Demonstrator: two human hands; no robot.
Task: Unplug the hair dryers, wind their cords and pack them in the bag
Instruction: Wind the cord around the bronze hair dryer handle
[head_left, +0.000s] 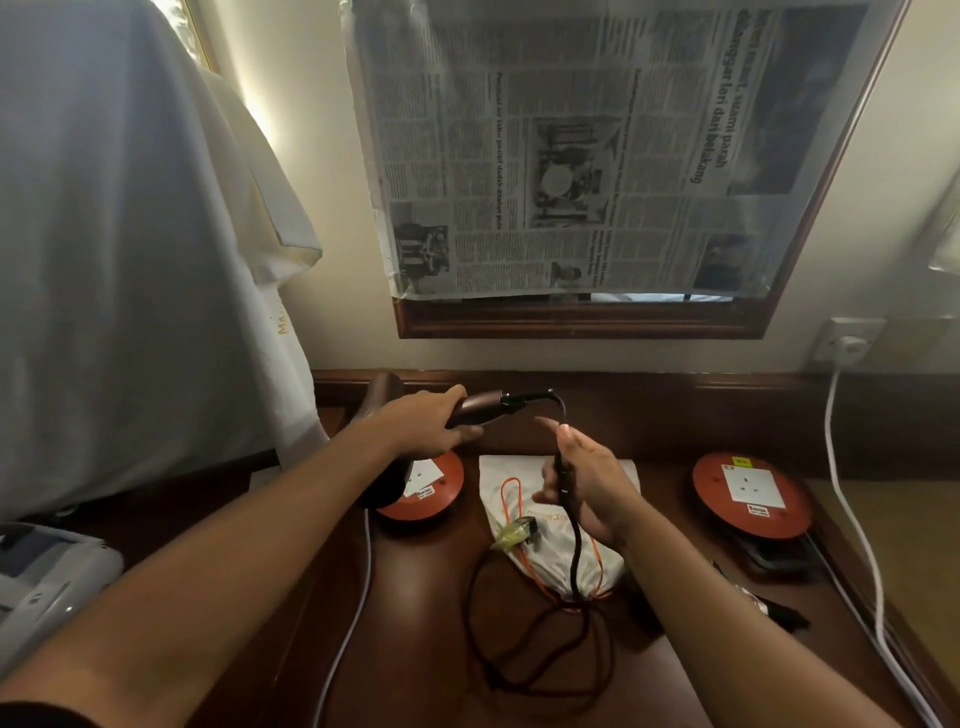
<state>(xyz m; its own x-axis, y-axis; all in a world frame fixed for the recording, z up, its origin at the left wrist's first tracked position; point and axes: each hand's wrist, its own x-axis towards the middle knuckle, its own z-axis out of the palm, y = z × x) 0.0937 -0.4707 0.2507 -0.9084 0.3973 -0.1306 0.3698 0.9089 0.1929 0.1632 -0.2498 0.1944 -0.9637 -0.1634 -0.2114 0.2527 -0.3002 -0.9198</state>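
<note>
Against the wall above the dark wooden counter (426, 649): one wood-framed mirror (582, 322), its glass covered by a taped sheet of newspaper (597, 150). At far left, one large white cloth (119, 234) draped over something and hanging down past the counter's edge. On the counter, centre: one white drawstring bag (550, 535) with orange cord, lying flat, mouth end toward the viewer. Either side of the bag, two round red extension reels, each with a white socket plate: left reel (423, 491) partly hidden behind the forearm, right reel (750, 493) in full view; a white cable (343, 623) runs from the left reel toward the viewer. One brown hair dryer (467, 410), held above the counter with its handle pointing right; the left hand (426, 423) grips it, fingers curled round the handle. One black cord (571, 545) leaves the handle's end, bends down through the right hand (587, 488), which holds it between thumb and palm with the fingers only loosely bent, then drops across the bag and lies in loose loops on the counter nearest the viewer. One plug (514, 535) with a yellowish wrap, resting on the bag just left of the hanging cord. On the wall at right, one white wall socket (847, 340) with a white plug in it and a white lead (852, 519) trailing down the counter's right side. At lower right, small dark items (769, 608), too unclear to identify.
</note>
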